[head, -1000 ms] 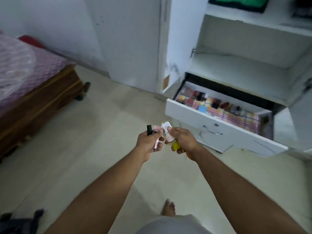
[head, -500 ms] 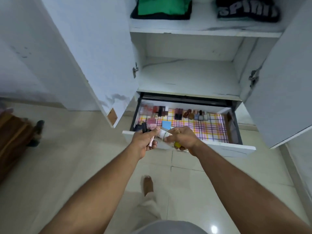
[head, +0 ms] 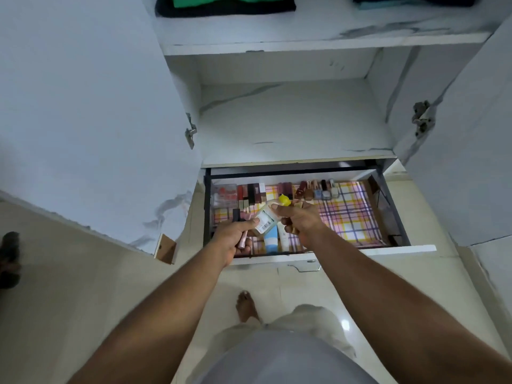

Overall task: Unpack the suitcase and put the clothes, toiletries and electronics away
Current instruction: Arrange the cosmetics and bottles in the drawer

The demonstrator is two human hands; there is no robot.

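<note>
change: within the last second the person walked from mid-room up to the wardrobe; both hands, which were over bare floor, came over the open drawer (head: 401, 248).
bottle: small clear bottle (head: 266, 220) with yellow cap (head: 284, 200) and barcode label; earlier cap pointed down toward the floor, now it pointed up toward the drawer's back, tilted.
left hand: left hand (head: 233, 236) had fingers curled round a pink tube (head: 243, 237) and a dark stick (head: 236, 215); thumb pressed the bottle's lower end.
right hand: right hand (head: 298, 219) had fingertips pinching the bottle near the cap; other fingers curled round something small, could not tell what.
task items: toiletries sat in both hands above the drawer's front left part, not yet set down.
drawer contents: checked liner (head: 349, 217); a row of small cosmetics (head: 315, 189) along the back; a blue-capped tube (head: 271, 239) and a white tube (head: 284, 237) lying under the hands.
shelves: folded green garment (head: 230, 0) on the top shelf; middle shelf (head: 291, 123) bare.
meaning: carry leg looked done; judged next step was placing the held items into the drawer's free space. Clothes partly shelved; suitcase not in view, so remaining load unknown.
risk: several small items in two hands, one could slip on release.
</note>
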